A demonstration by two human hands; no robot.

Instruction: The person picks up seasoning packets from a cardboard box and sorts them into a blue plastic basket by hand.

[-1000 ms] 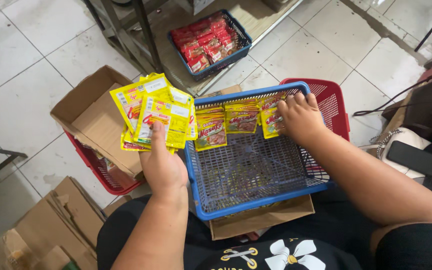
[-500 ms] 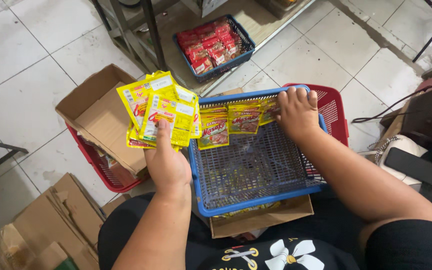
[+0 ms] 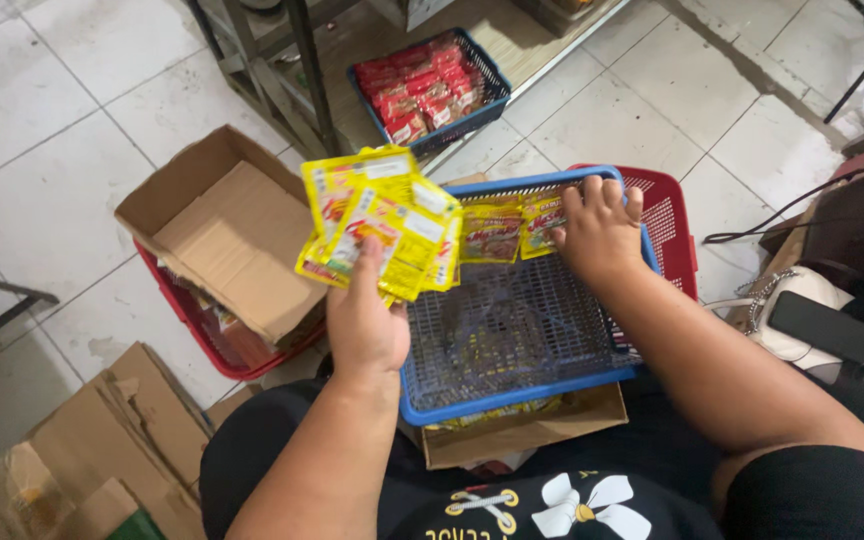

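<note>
My left hand point(image 3: 364, 322) is shut on a fanned bunch of yellow sachets point(image 3: 382, 220), held up over the left rim of a blue plastic basket point(image 3: 512, 390) on my lap. My right hand point(image 3: 602, 230) rests at the far right corner of that basket, fingers pressing on the last yellow sachet in a row point(image 3: 497, 228) standing against the far wall. The mesh bottom of the basket is bare. Under the basket lies a cardboard box point(image 3: 527, 430) with more yellow sachets showing.
A red basket point(image 3: 667, 215) sits behind the blue one. Another red basket point(image 3: 187, 310) at the left holds an open cardboard box point(image 3: 227, 230). A blue basket of red sachets point(image 3: 430, 85) stands by a metal shelf. Flattened cartons point(image 3: 82, 450) lie lower left; a phone point(image 3: 817, 325) lies right.
My right hand has slid along the basket's far wall to its right corner, pushing the standing sachets. The left hand with its bunch has stayed nearly still.
</note>
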